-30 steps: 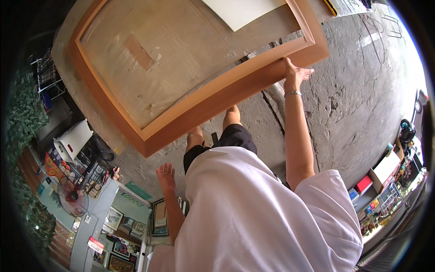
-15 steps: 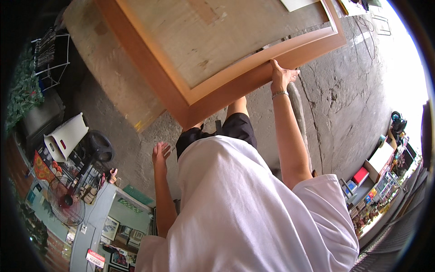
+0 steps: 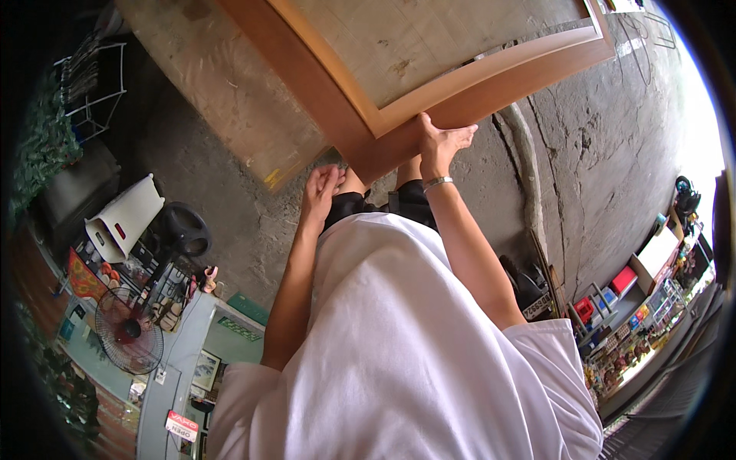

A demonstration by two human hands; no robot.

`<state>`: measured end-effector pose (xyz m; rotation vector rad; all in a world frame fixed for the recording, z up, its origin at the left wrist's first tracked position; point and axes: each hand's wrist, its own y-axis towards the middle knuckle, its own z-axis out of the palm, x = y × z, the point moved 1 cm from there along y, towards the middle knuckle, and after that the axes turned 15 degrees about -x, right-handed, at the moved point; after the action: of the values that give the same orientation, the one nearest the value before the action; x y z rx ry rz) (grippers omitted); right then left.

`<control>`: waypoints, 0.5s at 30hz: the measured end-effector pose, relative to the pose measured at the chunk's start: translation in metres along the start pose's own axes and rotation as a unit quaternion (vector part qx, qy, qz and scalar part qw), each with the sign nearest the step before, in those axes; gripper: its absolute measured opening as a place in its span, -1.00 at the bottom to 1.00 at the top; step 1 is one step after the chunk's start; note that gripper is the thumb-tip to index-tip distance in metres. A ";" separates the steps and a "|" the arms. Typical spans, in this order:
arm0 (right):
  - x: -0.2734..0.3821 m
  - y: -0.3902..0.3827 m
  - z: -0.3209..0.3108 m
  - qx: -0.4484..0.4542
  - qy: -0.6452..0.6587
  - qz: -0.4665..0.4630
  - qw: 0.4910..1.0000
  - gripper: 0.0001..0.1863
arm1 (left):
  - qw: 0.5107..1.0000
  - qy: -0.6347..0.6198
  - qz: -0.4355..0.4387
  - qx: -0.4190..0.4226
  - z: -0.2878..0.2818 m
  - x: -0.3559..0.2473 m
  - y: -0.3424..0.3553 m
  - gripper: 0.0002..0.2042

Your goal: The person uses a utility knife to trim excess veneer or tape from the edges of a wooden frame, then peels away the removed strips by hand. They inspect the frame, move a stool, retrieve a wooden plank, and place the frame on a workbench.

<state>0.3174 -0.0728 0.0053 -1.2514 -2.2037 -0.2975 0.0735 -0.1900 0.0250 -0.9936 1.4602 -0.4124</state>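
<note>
A large brown wooden frame (image 3: pixel 491 103) lies over a worn board-topped table (image 3: pixel 230 84), its near corner jutting past the table's edge toward me. My right hand (image 3: pixel 445 144) touches the frame's near side, thumb against the wood and the other fingers stretched out to the right. A bracelet circles that wrist. My left hand (image 3: pixel 322 188) hovers just left of the near corner, apart from the frame. Its fingers are loosely bent and spread, with nothing in them.
Cracked concrete floor (image 3: pixel 598 176) spreads to the right, with a curved pale pole (image 3: pixel 525 161) on it. At left stand a white plastic stool (image 3: pixel 126 218), a dark steering-wheel-shaped object (image 3: pixel 184 230) and a fan (image 3: pixel 130 330). Shelves with a red box (image 3: pixel 625 280) line the right.
My right hand has slid left along the frame's near side toward the corner. My left hand has risen and come in toward that corner. The frame appears farther right in view.
</note>
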 end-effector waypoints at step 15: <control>0.001 -0.090 -0.003 0.048 0.046 0.004 0.998 0.39 | 0.999 0.007 0.014 0.039 0.003 -0.024 0.003 -0.68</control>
<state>0.2420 -0.1214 0.0165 -1.1722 -2.1077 -0.2393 0.0727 -0.1694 0.0373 -0.9084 1.4584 -0.4548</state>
